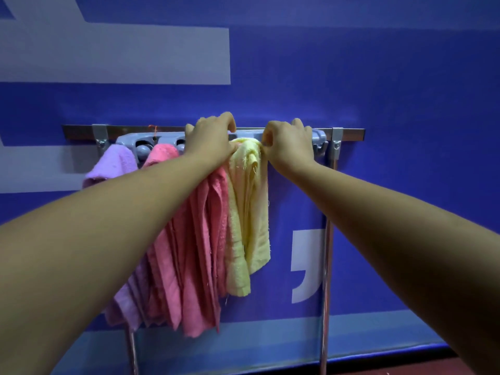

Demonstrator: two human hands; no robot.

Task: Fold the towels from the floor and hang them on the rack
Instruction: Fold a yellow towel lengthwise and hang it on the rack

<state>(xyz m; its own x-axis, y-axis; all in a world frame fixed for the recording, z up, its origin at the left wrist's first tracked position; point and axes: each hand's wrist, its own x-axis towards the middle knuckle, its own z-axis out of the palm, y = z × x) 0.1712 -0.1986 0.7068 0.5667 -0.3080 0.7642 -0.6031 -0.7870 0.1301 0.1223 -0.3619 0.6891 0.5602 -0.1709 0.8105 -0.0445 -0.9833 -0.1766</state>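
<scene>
The left hand (213, 139) and right hand (290, 144) each keep a curled grip on the bunched top of the fuzzy yellow towel (247, 212), which hangs in soft folds from the grey plastic rack (320, 137). A pink towel (194, 253) and a lilac towel (113, 163) hang to its left. Behind them are a metal rail (350, 131) and a blue wall (378, 77).

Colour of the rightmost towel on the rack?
Pale yellow towel, best seen in the head view.

The yellow towel (247, 212), pink towel (194, 253) and lilac towel (113, 163) are showing nubby, matt terry cloth, fraying at the edges. The holder (127, 138) is looking like smooth grey plastic; the rail (351, 130) and pole (327, 253) are gleaming as polished metal.
</scene>
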